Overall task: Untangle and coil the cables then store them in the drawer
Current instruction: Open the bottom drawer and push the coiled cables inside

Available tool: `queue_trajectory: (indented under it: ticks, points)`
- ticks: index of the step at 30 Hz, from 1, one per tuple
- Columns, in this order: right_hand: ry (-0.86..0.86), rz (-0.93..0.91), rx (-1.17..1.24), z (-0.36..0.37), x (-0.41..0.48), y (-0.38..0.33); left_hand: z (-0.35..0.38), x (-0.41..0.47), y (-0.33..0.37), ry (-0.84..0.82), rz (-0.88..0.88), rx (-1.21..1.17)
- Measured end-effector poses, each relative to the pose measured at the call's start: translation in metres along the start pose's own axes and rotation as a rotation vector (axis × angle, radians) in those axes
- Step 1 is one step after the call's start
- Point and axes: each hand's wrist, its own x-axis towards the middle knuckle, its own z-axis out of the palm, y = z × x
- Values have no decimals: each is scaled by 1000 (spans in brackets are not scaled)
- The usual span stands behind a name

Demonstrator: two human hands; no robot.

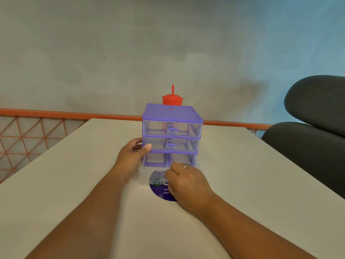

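Right hand (pixel 184 181) grips the bottom drawer (pixel 146 174) front, left hand (pixel 133 156) clamps the organizer (pixel 171 113); I'd slide it straight and brace firmly.

Open table (pixel 74 184) lies either side of the drawer unit (pixel 171 128); a red cup (pixel 172 99) stands behind it, seemingly close.

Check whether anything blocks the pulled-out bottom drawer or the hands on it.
Nothing visible does. The right hand grips the front of the bottom drawer, pulled partly out of the organizer; the left hand holds the organizer's left side. Only a flat purple sticker lies on the table beneath the drawer.
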Motion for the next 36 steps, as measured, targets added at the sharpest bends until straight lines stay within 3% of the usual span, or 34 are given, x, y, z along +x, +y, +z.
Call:
queue_trajectory:
  ticks: [26,31,36]
  points:
    - [5,-79,-8,-25,-24,-11,13,2,0,68,20,64]
    - [36,160,237,-43,-37,-5,8,-11,2,101,-26,27]
    - [-233,666,501,-76,-69,10,-3,-52,6,151,-57,37]
